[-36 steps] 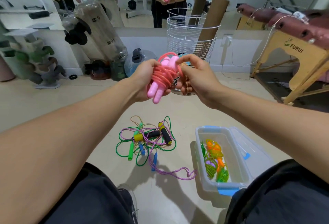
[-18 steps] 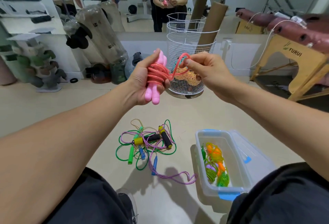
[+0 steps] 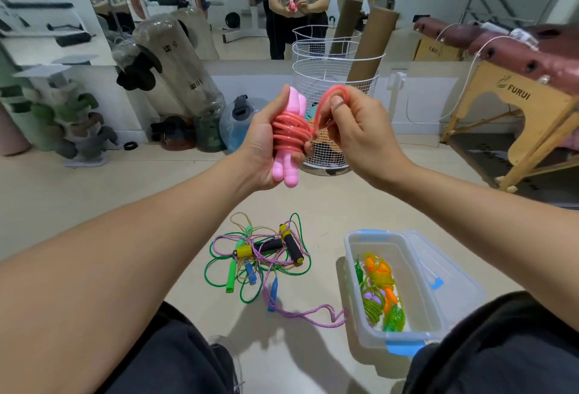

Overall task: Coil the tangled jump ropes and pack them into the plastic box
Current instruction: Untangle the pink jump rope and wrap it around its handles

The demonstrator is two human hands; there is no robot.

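Pink jump rope (image 3: 289, 130) sits in the air between both hands, above the floor (image 3: 329, 205). Its two pink handles lie side by side, their long axis nearly upright, tops tipped slightly away and rounded ends pointing down toward the floor. Rope turns wrap across the handles' middle. The left hand (image 3: 263, 152) grips this bundle, fingers curled round it. The right hand (image 3: 360, 130) pinches a free loop of the rope that arches up and over from the bundle. Below, a tangled pile of ropes (image 3: 260, 255) lies on the floor, just left of the plastic box (image 3: 354, 271), which holds coiled orange and green ropes (image 3: 380, 296).
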